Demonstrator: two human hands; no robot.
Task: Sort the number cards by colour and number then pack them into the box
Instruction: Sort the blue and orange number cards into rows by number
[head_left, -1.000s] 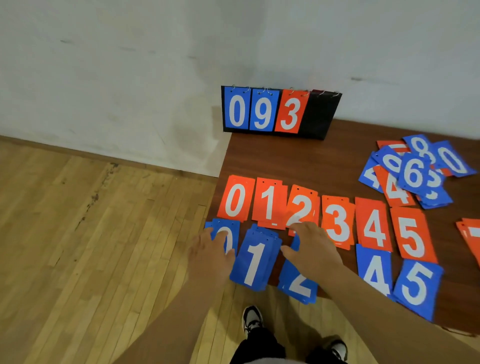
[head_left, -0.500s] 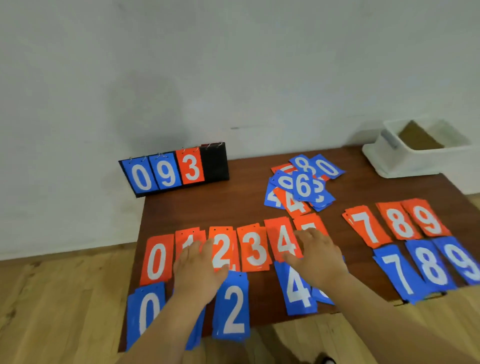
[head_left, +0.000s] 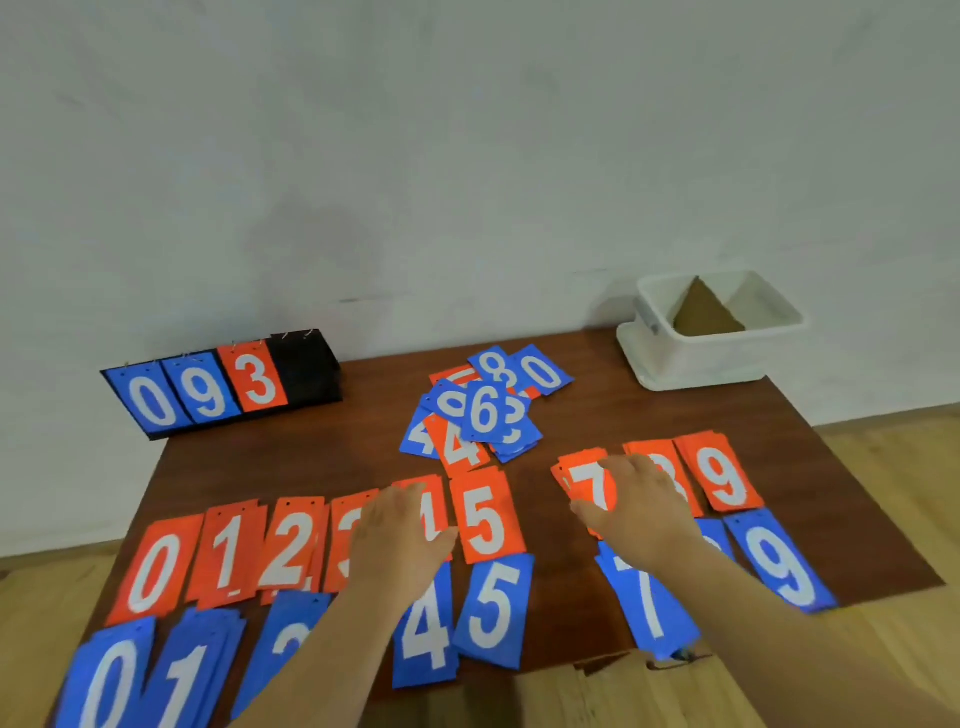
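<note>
A scuffed white wall (head_left: 467, 156) rises behind the dark reddish-brown wooden counter (head_left: 311, 457), which stands on pale wooden plank floor (head_left: 904, 457)

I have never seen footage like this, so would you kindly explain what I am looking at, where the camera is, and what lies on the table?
No machine here: a person works with bare hands, and the one picture comes from a camera on their head, looking down. On the brown table lie sorted piles, an orange row and, nearer, a blue row, an unsorted heap behind, a flip scoreboard showing 0 9 3, and a white box at the far right. The left hand lies open over the orange row's 3 and 4, the right hand over its 7 and 8. Neither grips a card.
</note>
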